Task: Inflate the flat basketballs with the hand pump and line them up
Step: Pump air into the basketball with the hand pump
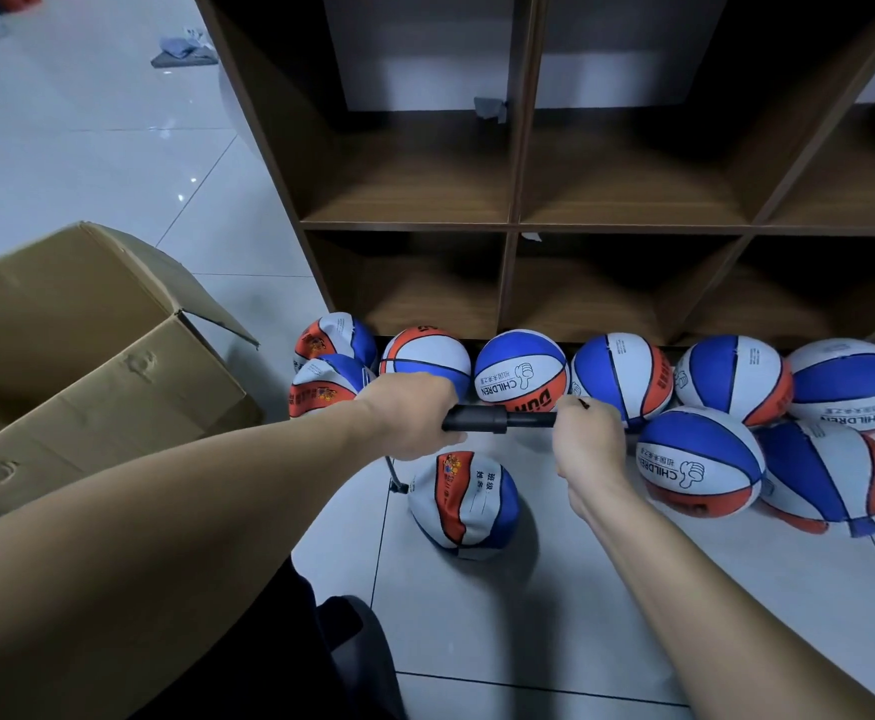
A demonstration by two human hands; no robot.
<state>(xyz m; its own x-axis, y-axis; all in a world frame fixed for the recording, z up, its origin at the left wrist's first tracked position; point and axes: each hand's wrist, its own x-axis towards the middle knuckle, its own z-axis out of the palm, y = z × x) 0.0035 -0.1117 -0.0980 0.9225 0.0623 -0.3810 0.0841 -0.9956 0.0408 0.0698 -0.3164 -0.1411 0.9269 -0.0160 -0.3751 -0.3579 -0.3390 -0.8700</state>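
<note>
A black pump (pixel 498 420) is held level over the floor (pixel 477 615), its barrel gripped by the left hand (pixel 409 413) and its handle end by the right hand (pixel 588 439). A thin hose (pixel 393 472) runs down to a half-flat ball (pixel 464 498). Round balls (pixel 521 371) are lined along the shelf (pixel 516 226) foot; a box (pixel 87 356) stands open at left.

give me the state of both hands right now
Left hand: gripping the barrel of the hand pump.
Right hand: curled round the pump's handle end.
</note>
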